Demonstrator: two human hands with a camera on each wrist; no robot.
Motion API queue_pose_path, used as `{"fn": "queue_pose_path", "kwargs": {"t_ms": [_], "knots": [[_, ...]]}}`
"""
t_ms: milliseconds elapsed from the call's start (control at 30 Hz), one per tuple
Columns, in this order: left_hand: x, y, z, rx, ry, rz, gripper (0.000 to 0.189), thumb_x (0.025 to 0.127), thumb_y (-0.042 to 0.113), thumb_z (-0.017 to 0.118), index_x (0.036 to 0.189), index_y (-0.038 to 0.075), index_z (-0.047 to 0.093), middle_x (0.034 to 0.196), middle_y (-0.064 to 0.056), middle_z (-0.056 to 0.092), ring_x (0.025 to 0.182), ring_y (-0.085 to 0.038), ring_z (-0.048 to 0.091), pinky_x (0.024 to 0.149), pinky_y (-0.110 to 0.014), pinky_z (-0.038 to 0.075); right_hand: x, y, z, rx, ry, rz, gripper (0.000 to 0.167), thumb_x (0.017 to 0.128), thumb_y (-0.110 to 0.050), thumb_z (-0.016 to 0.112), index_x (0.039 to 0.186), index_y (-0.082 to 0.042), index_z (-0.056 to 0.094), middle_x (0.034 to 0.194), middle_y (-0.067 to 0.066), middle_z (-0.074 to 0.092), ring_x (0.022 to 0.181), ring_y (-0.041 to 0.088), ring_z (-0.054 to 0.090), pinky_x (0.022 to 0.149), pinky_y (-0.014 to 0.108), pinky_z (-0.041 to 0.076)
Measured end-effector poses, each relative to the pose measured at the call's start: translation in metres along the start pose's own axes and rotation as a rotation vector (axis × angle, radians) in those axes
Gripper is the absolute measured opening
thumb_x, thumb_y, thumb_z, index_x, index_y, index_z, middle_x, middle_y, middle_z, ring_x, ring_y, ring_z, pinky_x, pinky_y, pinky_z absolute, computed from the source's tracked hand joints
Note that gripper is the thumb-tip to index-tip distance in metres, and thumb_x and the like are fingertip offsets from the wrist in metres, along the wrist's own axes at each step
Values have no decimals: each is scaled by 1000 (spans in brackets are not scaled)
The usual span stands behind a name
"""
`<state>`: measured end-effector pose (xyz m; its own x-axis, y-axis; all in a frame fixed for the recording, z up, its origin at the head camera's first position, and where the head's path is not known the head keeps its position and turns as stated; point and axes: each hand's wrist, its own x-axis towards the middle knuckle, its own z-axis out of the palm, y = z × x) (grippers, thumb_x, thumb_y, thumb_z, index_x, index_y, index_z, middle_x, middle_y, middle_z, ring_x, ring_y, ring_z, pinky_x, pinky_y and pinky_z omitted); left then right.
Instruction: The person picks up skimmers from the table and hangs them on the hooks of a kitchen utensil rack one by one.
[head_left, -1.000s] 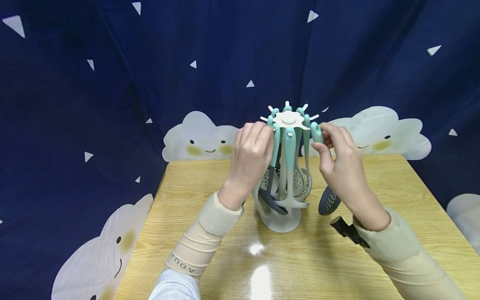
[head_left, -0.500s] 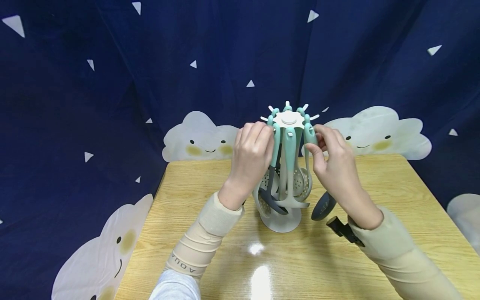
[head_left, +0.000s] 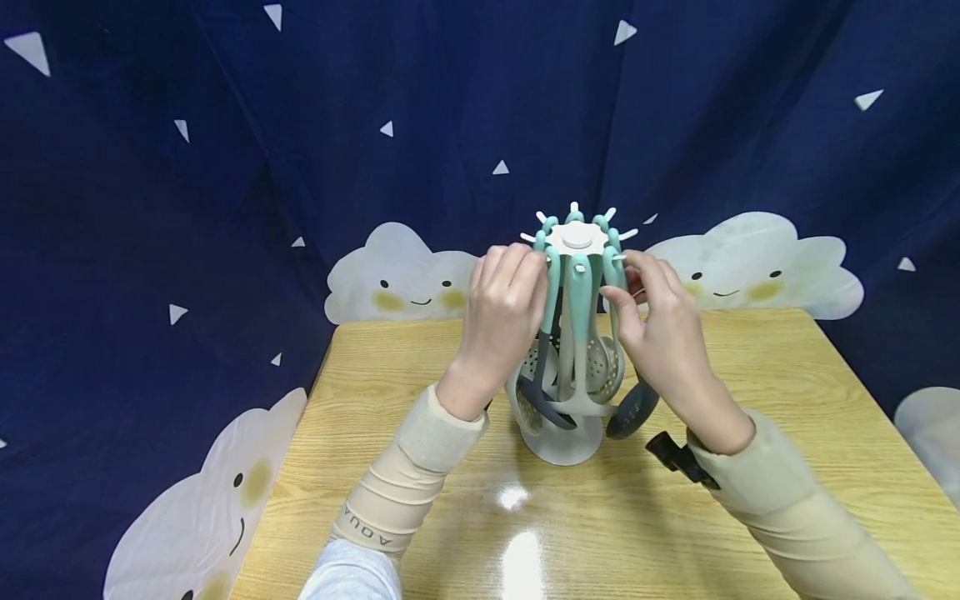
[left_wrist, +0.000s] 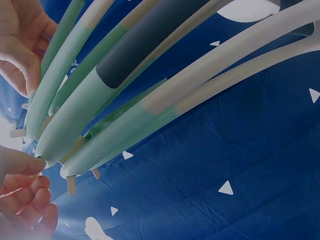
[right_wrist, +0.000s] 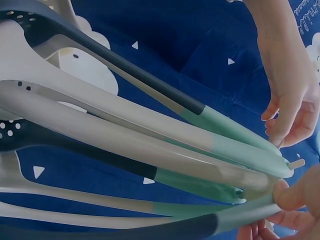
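A utensil carousel point(head_left: 577, 239) with white pegs stands on the table, hung round with mint-handled kitchen utensils. My right hand point(head_left: 663, 325) pinches the mint handle of a dark slotted spoon point(head_left: 633, 412) at the front-right peg; the peg tip shows through the handle's hole. On the other side, my left hand point(head_left: 504, 304) pinches the front-left peg, at the handle end of a dark utensil point(left_wrist: 130, 55). Between the hands hangs a beige utensil point(head_left: 579, 292). In the right wrist view, the right thumb point(right_wrist: 290, 192) lies on the spoon's handle end.
Beige perforated utensils point(head_left: 597, 367) hang farther round the stand, above its round white base point(head_left: 562, 450). The wooden table point(head_left: 390, 400) ends at a dark blue curtain point(head_left: 450, 100) with clouds and triangles. A black wrist mount point(head_left: 678, 460) juts from the right sleeve.
My right hand has moved left with the slotted spoon, bringing its handle hole onto the front-right peg; the dark head swings in towards the stand. The left hand keeps its place.
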<state>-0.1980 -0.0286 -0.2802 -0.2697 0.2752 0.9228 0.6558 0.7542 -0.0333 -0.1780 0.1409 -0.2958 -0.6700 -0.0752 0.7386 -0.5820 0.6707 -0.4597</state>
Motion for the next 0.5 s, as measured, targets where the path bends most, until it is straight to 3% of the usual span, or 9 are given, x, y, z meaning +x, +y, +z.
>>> {"fn": "queue_pose_path", "kwargs": {"t_ms": [500], "knots": [[-1, -1, 1, -7, 5, 3, 10, 87, 1, 51, 81, 2, 59, 79, -6, 57, 72, -22, 49, 66, -29, 40, 1, -1, 2, 41, 32, 13, 29, 83, -6, 64, 106, 10, 54, 87, 20, 57, 73, 25, 59, 67, 11, 40]]}}
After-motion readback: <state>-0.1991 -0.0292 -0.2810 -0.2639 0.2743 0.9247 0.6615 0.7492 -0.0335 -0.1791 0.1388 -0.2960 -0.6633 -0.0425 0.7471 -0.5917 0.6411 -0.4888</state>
